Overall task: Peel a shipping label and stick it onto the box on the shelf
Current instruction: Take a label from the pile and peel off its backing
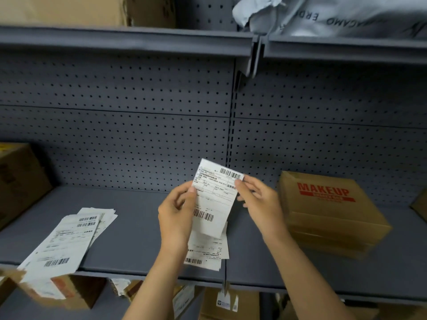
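A white shipping label [215,199] with two barcodes is held upright above the grey shelf [138,227]. My left hand [178,213] pinches its left edge. At its upper right corner my right hand [256,199] grips with thumb and fingers. A brown cardboard box [328,213] printed MAKEUP in red sits on the shelf just right of my right hand. More labels [205,250] lie on the shelf under the held one.
A loose pile of labels [67,241] hangs over the shelf's front edge at the left. Another brown box [18,181] stands at the far left. Grey plastic mailers [335,15] lie on the upper shelf. Boxes [228,303] fill the shelf below.
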Demonstrator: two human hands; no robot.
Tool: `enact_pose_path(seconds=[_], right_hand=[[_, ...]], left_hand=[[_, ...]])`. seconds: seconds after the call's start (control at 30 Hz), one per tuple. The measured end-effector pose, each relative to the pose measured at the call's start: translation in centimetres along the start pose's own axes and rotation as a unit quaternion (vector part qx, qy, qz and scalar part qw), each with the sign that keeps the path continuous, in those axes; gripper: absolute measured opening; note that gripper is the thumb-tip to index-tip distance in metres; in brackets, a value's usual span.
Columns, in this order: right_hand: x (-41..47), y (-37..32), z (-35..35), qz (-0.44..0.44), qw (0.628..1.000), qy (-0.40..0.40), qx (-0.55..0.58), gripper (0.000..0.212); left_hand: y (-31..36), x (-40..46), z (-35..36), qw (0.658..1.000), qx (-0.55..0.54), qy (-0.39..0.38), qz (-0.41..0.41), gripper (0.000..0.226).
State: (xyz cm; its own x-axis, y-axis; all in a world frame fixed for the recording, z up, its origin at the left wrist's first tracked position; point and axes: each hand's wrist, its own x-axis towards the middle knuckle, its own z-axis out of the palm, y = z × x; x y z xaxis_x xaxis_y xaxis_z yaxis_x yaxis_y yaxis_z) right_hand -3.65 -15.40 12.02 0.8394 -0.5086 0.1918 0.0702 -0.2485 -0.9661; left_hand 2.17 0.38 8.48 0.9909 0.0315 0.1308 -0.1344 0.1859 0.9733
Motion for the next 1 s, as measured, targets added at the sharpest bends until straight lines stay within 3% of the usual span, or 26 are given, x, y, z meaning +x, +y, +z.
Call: enact_pose_path(seconds=[0.13, 0.2, 0.27, 0.43, 0.67, 0.83, 1.0], right_hand=[[-0.5, -2.9, -1.6, -0.038, 0.999, 0.017, 0.017, 0.007], [-0.8, -3.7, -2.1, -0.057, 0.998, 0.025, 0.022, 0.007], [-1.0, -4.3, -2.4, -0.075, 0.996, 0.028, 0.027, 0.006], [-1.5, -5.1, -3.1, -0.104, 0.994, 0.011, 0.024, 0.011], [-1.5, -5.5, -4.2, -0.036, 0.997, -0.021, 0.068, 0.033], [-1.6, -5.5, -4.6, -0.050, 0.995, -0.013, 0.080, 0.018], [-1.5, -5.1, -5.2, -0.051, 0.993, -0.038, 0.097, 0.016]], left_hand=[[1.8, -0.4, 0.9, 0.999, -0.005, -0.034, 0.015, 0.018], [2.7, -0.9, 1.6, 0.989, 0.107, 0.000, 0.101, 0.027], [4.1, -1.7, 2.6, 0.958, 0.197, 0.029, 0.205, 0.030], [5.9, -3.5, 5.4, 0.930, 0.199, -0.054, 0.305, 0.020], [6.5, -4.3, 6.5, 0.945, 0.127, -0.118, 0.277, 0.014], [6.8, -4.6, 6.8, 0.952, 0.111, -0.128, 0.256, 0.013], [6.9, -4.7, 6.6, 0.958, 0.096, -0.130, 0.236, 0.014]])
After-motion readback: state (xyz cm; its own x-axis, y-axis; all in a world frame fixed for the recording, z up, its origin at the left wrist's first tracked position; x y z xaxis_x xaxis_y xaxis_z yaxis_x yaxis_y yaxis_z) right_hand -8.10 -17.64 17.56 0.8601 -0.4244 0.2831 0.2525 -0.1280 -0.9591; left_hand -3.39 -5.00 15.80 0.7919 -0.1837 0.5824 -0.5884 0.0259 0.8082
